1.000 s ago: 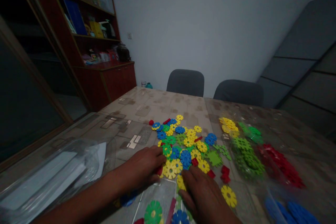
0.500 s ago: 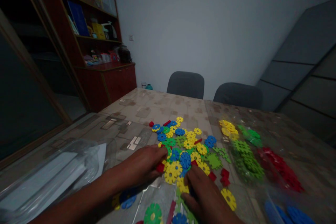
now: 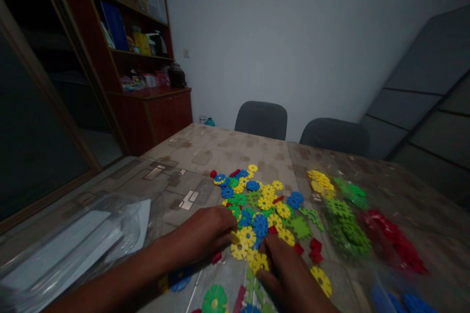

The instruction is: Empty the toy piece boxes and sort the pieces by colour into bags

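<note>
A heap of flat plastic snowflake discs [image 3: 259, 205] in yellow, blue, green and red lies spread over the table [image 3: 205, 151]. My left hand [image 3: 201, 234] rests at the heap's near left edge, fingers curled onto a yellow disc [image 3: 239, 249], with a small red piece [image 3: 216, 257] just under it. My right hand [image 3: 290, 274] lies palm down at the near edge, its fingers pressed on another yellow disc [image 3: 260, 263]. Whether either hand truly grips its disc is unclear in the dim light.
Sorted piles in clear bags lie to the right: yellow [image 3: 319, 179], green [image 3: 345, 227], red [image 3: 392, 240], blue [image 3: 404, 301]. A clear plastic container [image 3: 69, 249] sits at the left. Two grey chairs [image 3: 261, 120] stand behind the table, a wooden shelf unit [image 3: 143, 73] at left.
Both hands have shifted slightly within the near edge of the heap. The yellow discs under the fingers moved a little toward me, and the red piece came out from under the left fingers.
</note>
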A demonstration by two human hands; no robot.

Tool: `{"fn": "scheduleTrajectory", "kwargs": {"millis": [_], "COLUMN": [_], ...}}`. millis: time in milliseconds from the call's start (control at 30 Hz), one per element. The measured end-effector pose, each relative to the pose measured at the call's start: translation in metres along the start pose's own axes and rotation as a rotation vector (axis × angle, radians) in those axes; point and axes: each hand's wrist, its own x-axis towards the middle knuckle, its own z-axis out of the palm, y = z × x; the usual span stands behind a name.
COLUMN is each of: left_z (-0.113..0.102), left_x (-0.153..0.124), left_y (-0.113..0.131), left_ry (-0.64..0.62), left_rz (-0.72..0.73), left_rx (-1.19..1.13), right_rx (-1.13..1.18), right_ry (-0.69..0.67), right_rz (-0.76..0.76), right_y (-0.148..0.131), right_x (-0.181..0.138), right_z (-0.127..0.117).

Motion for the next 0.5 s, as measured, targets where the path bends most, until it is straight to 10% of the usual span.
{"fn": "scheduleTrajectory", "kwargs": {"millis": [500], "left_z": [0.003], "left_x": [-0.005], "left_y": [0.017], "left_ry": [-0.087], "left_rz": [-0.105], "left_rx": [-0.085], "right_rx": [0.014], "right_ry": [-0.058], "right_rz": [-0.019], "right_y": [0.005], "right_x": [-0.005], "right_z": [-0.001]}}
